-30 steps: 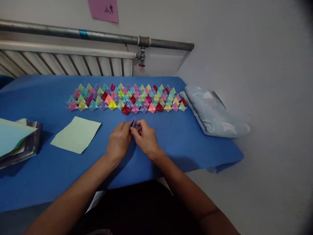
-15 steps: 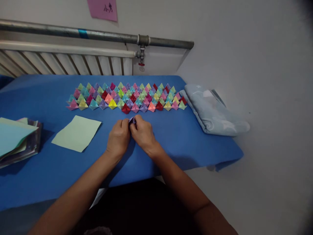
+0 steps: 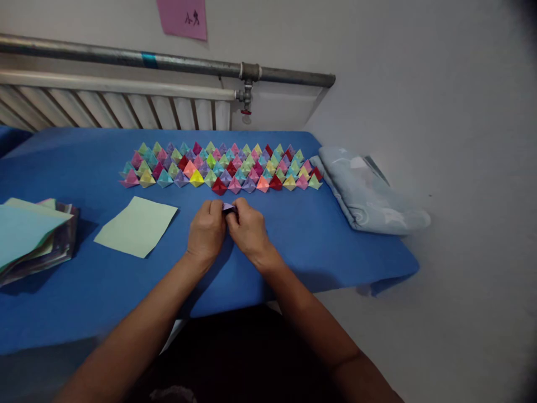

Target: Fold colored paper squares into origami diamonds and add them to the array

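Observation:
Between my two hands is a small piece of folded purple paper (image 3: 229,207), mostly hidden by the fingers. My left hand (image 3: 206,230) pinches its left side, and my right hand (image 3: 248,228) grips the right side. Just beyond them, several rows of folded paper boats (image 3: 221,168) in many colours stand close together on the blue-covered table (image 3: 289,240). A pale green sheet of paper (image 3: 137,226) lies flat to the left of my left hand.
At the far left sits a stack of coloured paper (image 3: 31,229) with a plastic wrapper. A folded grey-blue cloth (image 3: 364,196) rests at the right against the wall. Behind the table run a radiator (image 3: 138,109) and a metal pipe (image 3: 188,64) with a valve.
The purple paper between my fingers now looks wider and flatter across the top, with my hands slightly further apart. The whole view has shifted a little.

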`<state>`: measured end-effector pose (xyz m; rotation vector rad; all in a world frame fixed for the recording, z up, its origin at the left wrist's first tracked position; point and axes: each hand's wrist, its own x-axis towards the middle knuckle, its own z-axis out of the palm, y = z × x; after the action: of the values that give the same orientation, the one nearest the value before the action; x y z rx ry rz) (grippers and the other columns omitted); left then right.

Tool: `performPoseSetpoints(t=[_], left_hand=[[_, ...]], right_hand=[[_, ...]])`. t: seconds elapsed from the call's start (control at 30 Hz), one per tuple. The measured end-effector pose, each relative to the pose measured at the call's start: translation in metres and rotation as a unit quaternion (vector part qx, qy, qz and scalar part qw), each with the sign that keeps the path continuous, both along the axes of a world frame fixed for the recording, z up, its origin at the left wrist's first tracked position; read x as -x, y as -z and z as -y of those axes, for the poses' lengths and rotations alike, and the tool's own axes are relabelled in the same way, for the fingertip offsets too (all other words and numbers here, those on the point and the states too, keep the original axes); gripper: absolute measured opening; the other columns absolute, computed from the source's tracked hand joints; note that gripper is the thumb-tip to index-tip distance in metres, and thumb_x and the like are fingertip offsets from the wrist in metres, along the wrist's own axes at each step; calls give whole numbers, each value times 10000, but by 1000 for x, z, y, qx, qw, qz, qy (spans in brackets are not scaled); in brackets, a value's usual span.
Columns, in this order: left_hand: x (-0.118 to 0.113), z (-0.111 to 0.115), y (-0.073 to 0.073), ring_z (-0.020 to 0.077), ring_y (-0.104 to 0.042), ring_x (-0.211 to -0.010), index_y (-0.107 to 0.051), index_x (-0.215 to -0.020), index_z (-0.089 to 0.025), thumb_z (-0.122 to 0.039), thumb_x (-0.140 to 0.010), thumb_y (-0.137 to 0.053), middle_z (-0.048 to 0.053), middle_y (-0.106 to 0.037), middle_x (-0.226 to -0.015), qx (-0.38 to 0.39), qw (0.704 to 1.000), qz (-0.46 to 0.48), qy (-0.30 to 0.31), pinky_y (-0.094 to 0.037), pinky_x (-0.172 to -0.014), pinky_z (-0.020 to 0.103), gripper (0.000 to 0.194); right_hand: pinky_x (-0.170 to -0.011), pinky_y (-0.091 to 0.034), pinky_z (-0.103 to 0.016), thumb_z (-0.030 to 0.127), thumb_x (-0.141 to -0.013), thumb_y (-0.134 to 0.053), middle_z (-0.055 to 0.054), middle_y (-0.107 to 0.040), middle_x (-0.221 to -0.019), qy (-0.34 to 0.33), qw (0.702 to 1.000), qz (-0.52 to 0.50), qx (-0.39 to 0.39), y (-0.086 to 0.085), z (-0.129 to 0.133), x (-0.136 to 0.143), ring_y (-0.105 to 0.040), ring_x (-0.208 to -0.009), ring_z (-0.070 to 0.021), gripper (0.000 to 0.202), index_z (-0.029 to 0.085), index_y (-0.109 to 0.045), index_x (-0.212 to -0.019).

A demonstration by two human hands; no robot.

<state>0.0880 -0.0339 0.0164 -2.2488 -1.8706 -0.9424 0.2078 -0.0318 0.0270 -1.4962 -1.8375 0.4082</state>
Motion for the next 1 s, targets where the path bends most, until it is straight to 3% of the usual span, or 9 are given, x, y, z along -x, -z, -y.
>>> performPoseSetpoints(t=[0.3, 0.57, 0.8, 1.0], left_hand=[[2, 6, -6, 227, -666, -914, -635, -967, -201, -171, -912, -484, 76, -712, -943, -18, 991, 129, 17, -523, -817, 354, 164], [5, 8, -4, 185, -689, -743, -626, -982, -202, -269, -898, -540, 35, -731, -872, 27, 967, 254, 2, -536, -693, 314, 138], [2, 9, 2, 187, -699, -779, -587, -997, -223, -254, -883, -569, 34, -728, -914, -18, 963, 268, 7, -560, -706, 318, 120], [5, 6, 7, 203, -717, -864, -586, -988, -229, -106, -799, -516, 34, -738, -919, -43, 970, 239, 24, -571, -778, 340, 236]], right_hand=[[-775, -483, -299, 176, -919, -468, -60, -716, -947, -19, 1000, -25, 5, 2, 3, -2, -672, -865, -206, 217, 205, -627, -1064], [-833, -527, -305, 202, -941, -470, -38, -722, -992, -40, 989, -129, -59, 10, 6, -5, -675, -888, -178, 223, 233, -651, -1068], [-855, -540, -308, 180, -959, -431, -61, -718, -983, -54, 986, -84, -135, 15, 10, -10, -678, -912, -181, 275, 227, -673, -1080], [-840, -555, -303, 161, -968, -415, -74, -721, -954, -82, 982, -39, -165, 17, 12, -8, -686, -901, -183, 292, 223, -678, -1079]])
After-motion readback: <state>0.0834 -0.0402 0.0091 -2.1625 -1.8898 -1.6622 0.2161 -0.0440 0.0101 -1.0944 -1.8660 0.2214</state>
